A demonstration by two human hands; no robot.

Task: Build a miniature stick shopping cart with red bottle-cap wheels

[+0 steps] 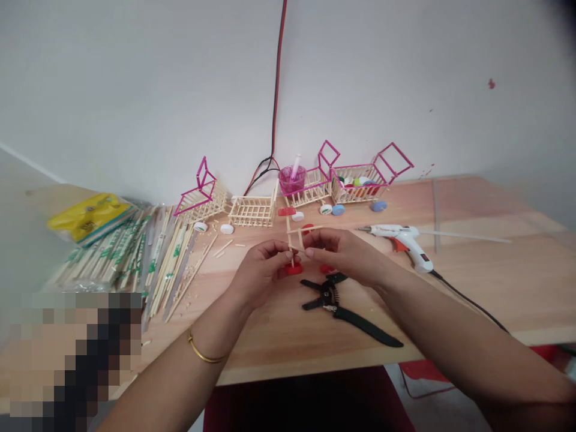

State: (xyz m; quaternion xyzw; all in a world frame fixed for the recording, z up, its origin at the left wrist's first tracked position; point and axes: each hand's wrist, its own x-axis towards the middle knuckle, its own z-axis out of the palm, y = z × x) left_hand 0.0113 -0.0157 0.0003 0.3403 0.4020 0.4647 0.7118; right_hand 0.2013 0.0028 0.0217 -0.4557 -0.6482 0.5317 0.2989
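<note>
Chopstick frame — few rungs joined, seemingly well short of the finished carts — is pinched between left hand and right hand.

The wooden tabletop is pushed up against a white wall. On its left side lies a big pile of wrapped sticks, with a yellow bag just behind it. Along the back stand little stick baskets, a pink cup and some round caps. A white glue gun lies on the right, and black cutters lie near the front.
</note>
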